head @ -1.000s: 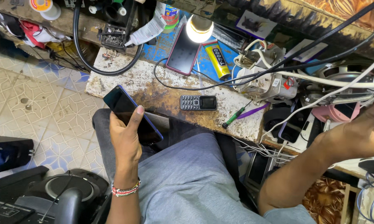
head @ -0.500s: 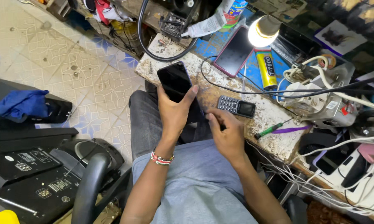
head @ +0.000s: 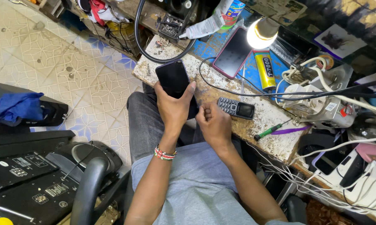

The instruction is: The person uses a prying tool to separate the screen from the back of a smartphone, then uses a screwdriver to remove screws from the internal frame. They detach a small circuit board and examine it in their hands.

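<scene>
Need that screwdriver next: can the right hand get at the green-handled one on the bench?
Probably yes: the right hand looks empty, and the green-handled screwdriver lies uncovered on the bench just beyond it, nothing between.

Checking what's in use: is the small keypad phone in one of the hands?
No, the keypad phone lies on the worn bench; the left hand holds a black smartphone.

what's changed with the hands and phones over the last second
The right hand came in from far out at the right side and now sits beside the left hand, close to the smartphone. The left hand held that smartphone throughout. The small keypad phone and green screwdriver stayed on the bench.
</scene>
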